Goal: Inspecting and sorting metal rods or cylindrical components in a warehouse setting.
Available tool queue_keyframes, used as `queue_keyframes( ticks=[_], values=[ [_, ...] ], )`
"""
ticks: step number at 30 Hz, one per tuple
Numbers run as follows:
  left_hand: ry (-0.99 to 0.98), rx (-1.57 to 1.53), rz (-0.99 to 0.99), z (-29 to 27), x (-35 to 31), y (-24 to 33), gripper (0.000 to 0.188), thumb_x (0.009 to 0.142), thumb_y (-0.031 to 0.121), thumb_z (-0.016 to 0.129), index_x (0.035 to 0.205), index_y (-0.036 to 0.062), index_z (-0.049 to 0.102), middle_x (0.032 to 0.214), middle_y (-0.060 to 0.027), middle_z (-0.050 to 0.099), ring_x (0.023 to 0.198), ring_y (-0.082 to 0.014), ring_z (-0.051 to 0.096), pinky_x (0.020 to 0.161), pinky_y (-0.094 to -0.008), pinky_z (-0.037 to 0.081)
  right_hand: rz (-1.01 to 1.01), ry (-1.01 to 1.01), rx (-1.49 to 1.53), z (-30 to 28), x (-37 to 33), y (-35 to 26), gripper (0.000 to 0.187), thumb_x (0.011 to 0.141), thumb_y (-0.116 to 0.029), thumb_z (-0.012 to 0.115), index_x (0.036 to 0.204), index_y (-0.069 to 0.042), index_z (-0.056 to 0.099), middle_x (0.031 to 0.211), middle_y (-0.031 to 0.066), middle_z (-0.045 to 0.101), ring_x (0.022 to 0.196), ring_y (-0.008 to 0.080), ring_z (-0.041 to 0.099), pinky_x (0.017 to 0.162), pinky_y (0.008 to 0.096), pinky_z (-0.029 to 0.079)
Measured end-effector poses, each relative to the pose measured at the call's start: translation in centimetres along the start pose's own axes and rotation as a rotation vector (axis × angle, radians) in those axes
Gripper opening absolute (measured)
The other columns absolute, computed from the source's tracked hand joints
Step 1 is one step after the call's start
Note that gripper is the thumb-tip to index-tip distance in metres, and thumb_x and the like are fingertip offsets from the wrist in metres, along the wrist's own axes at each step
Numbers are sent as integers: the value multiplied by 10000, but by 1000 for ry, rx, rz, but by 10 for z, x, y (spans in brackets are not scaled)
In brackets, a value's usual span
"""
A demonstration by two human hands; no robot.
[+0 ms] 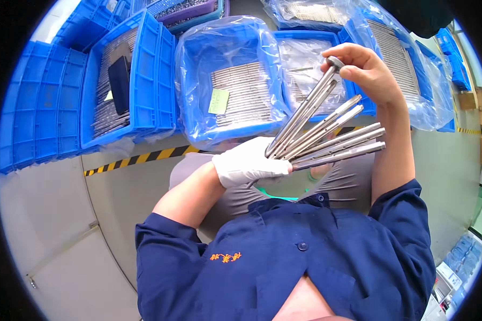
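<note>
Now a fan of metal rods [332,119] is gripped over the lap [353,179] by the gloved left hand [250,163]; a dark round end piece [335,62] is pinched by the bare right hand [370,72]. Seemingly one rod is being singled out; steady alignment is called for next.

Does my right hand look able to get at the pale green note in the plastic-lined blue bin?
Probably yes, after letting go: your right hand pinches a dark round piece at the end of a rod, but nothing seems to cover the note, and the bin is open-topped.
</note>
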State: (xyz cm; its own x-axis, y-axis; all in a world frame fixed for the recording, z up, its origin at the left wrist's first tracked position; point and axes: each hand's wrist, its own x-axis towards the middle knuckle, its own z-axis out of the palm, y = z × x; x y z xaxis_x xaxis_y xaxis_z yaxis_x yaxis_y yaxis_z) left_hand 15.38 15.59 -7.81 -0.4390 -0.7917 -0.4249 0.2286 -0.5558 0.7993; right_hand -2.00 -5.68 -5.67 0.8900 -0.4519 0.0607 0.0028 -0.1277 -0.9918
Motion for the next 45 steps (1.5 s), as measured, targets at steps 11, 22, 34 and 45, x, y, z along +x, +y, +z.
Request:
queue_keyframes(
  ticks=[11,22,34,45],
  values=[
    [-44,74,-63,1,14,1,591,701,298,681,1149,-22,464,1047,-68,539,947,-114,455,813,-241,383,-52,-78,46,-17,-9,1,317,742,-161,640,1021,-28,569,889,84,614,820,136,587,766,249,461],
    [-63,-40,-189,14,16,-4,726,594,303,767,1164,-6,441,1046,-53,523,958,-123,457,823,-240,362,-75,-120,103,-13,-18,-2,352,691,-147,684,994,-15,564,908,88,584,875,178,575,832,297,443],
    [-98,-386,-90,47,0,-25,764,530,256,794,1126,-42,419,689,-25,479,511,-101,412,437,-227,292,-279,378,554,-70,-61,-6,309,814,-164,565,1073,-8,501,908,92,588,786,180,601,747,304,490],
    [1146,1441,57,-126,8,33,217,724,196,536,905,80,574,787,-155,596,774,-318,573,660,-390,442,-52,420,295,-51,-58,-5,349,852,-176,492,1155,-5,455,981,107,567,847,152,582,801,258,455]
  ],
)
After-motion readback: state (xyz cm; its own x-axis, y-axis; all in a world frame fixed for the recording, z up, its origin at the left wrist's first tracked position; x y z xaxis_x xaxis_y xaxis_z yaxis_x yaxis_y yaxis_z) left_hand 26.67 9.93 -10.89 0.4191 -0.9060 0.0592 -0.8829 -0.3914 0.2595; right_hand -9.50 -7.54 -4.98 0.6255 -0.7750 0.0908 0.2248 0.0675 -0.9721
